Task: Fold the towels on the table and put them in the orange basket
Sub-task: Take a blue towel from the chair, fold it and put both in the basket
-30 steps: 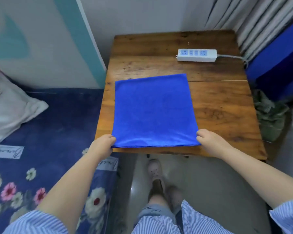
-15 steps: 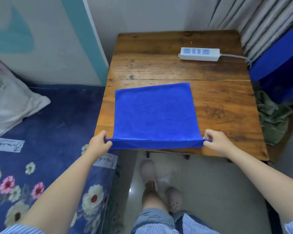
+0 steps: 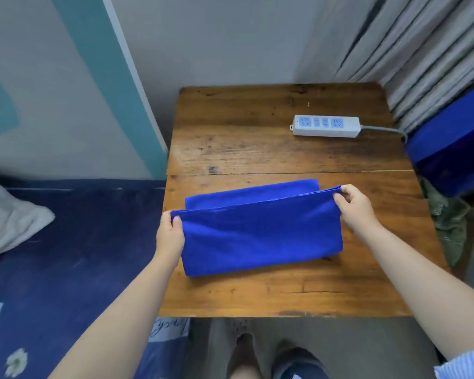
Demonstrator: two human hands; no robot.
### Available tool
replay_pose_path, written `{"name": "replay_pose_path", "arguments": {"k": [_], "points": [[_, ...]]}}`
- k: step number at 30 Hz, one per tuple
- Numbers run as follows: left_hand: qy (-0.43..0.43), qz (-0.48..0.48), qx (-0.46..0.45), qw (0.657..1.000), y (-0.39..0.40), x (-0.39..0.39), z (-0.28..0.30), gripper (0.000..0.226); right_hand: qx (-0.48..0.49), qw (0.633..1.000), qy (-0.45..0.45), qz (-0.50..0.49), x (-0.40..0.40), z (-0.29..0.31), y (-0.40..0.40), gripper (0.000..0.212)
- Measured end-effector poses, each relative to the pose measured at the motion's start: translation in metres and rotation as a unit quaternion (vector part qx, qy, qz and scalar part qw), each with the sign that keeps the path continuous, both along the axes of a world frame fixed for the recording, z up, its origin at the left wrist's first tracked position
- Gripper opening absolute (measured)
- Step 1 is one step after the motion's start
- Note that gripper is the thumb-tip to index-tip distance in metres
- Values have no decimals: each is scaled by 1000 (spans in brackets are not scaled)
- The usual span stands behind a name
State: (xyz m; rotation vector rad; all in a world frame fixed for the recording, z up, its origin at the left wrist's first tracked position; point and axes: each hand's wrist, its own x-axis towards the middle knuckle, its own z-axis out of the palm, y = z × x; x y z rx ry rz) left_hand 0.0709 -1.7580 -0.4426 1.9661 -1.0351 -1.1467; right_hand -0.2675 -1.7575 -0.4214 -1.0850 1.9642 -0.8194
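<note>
A blue towel (image 3: 260,233) lies on the wooden table (image 3: 285,157), its near half lifted and carried over the far half. My left hand (image 3: 170,232) pinches the raised edge's left corner. My right hand (image 3: 355,205) pinches the right corner. The raised edge hangs a little short of the far edge, so a strip of the lower layer shows behind it. No orange basket is in view.
A white power strip (image 3: 326,126) with a grey cable lies at the table's far right. A bed with a dark blue flowered cover (image 3: 66,242) and a pale pillow (image 3: 8,220) adjoins the table's left side. Grey curtains, a blue object and a green cloth (image 3: 449,222) stand at the right.
Both hands have lifted the towel's near edge from the table's front and carried it away from me over the far half, folding the towel roughly in two.
</note>
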Motion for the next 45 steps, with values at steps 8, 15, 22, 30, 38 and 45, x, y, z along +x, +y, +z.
{"name": "replay_pose_path", "arguments": {"k": [8,15,22,30,38,45], "points": [[-77,64,-25,995,-52,-18,-31,21,30,993,100,-59,17,-31,-58,21],[-167,75,-9,983,-74,-23,-78,25,80,971,216,-63,18,-76,-80,29],[-253,33,48,966,-80,-22,-87,31,123,940,315,-34,23,-90,-81,29],[-278,11,94,956,-84,-20,-79,31,140,927,347,-5,23,-86,-85,31],[-348,-233,-196,887,-61,-70,-65,31,-129,881,385,245,103,-79,-72,41],[-407,-357,-36,840,-53,-70,-101,56,3,836,380,396,95,-117,-71,52]]}}
